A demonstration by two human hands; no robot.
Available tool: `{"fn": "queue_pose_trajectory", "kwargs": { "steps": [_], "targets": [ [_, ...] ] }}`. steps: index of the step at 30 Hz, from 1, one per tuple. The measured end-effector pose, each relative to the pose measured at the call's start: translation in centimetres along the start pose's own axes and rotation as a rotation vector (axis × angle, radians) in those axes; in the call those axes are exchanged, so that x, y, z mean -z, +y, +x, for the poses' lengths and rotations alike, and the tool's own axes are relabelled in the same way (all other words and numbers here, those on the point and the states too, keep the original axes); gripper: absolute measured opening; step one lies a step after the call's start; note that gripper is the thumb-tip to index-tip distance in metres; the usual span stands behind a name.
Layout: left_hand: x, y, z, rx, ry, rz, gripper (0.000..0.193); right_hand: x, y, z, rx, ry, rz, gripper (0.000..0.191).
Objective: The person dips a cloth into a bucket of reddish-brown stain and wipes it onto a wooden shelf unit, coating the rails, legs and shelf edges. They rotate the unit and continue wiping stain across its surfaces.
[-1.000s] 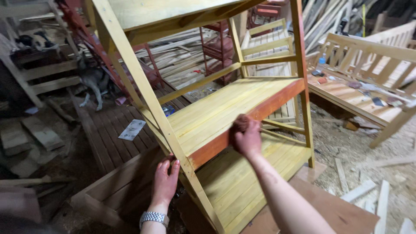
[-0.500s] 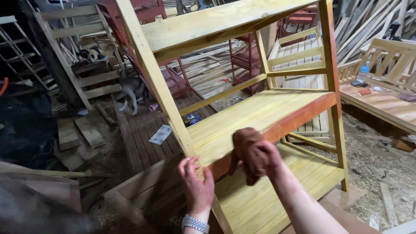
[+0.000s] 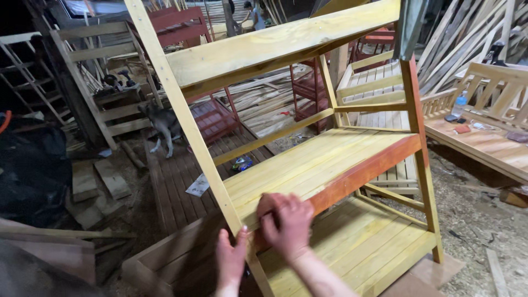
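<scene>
A tall pale-yellow wooden shelf unit stands in front of me. The front rail of its middle shelf is stained orange-red. My right hand, smeared reddish, presses on the left end of that rail. Its fingers are curled over what looks like a small stained rag, mostly hidden. My left hand lies flat against the slanted front leg, just below and left of the right hand, holding nothing. The top shelf and bottom shelf are bare yellow wood.
A grey dog stands on brown planks behind the shelf. Red-stained racks and pale ladder frames stand further back. A wooden bench with a plastic bottle is at right. A person stands far off.
My right hand has slid left along the red rail toward the slanted leg. My left hand has stayed on the leg. My view has tilted upward.
</scene>
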State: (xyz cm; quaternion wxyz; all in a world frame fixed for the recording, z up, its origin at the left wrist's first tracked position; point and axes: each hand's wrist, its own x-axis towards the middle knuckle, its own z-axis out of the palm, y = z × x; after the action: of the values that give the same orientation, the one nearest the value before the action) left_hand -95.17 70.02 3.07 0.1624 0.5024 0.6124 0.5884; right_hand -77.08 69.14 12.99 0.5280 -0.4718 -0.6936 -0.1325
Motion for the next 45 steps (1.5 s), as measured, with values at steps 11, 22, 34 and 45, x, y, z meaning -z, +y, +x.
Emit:
{"fn": "queue_pose_trajectory", "kwargs": {
  "steps": [11,22,34,45],
  "targets": [
    [1.7,0.7,0.8,0.127,-0.055,0.042,0.04,0.0,1.9,0.5,0.532,-0.048,0.003,0.051],
    [3.6,1.3,0.6,0.139,-0.211,-0.116,0.042,1.1,8.0,3.4,0.09,0.268,-0.2,0.042],
    [3.1,-0.4,0.7,0.1,-0.204,-0.077,0.039,-2.9,-3.8,-2.0,0.155,0.051,0.106,0.045],
    [3.2,-0.1,0.1,0.105,-0.186,-0.366,0.034,-0.7,20.9,3.1,0.213,0.1,-0.087,0.047]
  ]
}}
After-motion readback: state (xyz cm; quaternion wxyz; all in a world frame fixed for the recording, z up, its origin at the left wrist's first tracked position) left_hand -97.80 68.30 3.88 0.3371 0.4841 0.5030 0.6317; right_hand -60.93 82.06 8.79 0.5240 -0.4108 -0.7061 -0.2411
